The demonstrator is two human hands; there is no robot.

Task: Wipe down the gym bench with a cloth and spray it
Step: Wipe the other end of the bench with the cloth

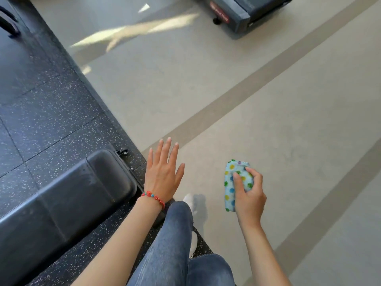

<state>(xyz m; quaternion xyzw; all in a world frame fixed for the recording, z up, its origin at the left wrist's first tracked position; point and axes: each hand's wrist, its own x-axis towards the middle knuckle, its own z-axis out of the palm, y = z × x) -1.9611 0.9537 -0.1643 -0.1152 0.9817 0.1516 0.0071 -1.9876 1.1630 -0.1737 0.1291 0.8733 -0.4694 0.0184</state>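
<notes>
A black padded gym bench [68, 195] runs from the lower left up to the middle of the view, standing on dark speckled rubber flooring. My left hand [162, 170], with a red bead bracelet at the wrist, hovers just right of the bench's end, fingers straight and spread, holding nothing. My right hand [250, 193] grips a folded light blue cloth with coloured dots [233, 182] over the beige floor, well to the right of the bench. No spray bottle is in view.
Dark rubber mat [45, 104] covers the left side; beige floor [268, 89] with darker stripes fills the right. A grey and black machine base [237, 15] sits at the top right. My legs in jeans [175, 244] are at the bottom centre.
</notes>
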